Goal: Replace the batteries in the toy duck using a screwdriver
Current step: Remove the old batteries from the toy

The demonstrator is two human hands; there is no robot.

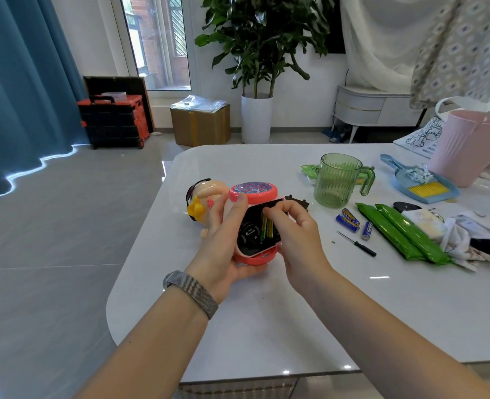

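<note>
Three blue batteries (353,222) lie loose on the white table (295,312), just beside a small black screwdriver (356,243), which suggests they are either the spent set or the spares; I cannot tell which. In the head view, the toy duck (232,217) lies on its side near the table's left edge, underside turned toward the camera so the open battery compartment (262,228) faces the person. The left hand (223,243) grips the toy's body, thumb up against the pink wheel (254,191), probably to keep it from rolling. The right hand (292,234) has its fingers curled over the compartment, fingertips (275,211) on the yellow-green batteries (267,229) inside; whether it pinches one or only presses them is not clear. A dark piece (297,201) behind the toy is likely the removed cover, though it is mostly hidden. The compartment's far end is covered by the fingers, so the battery count inside is uncertain. A tiny white speck (332,241) beside the screwdriver may be the screw.
</note>
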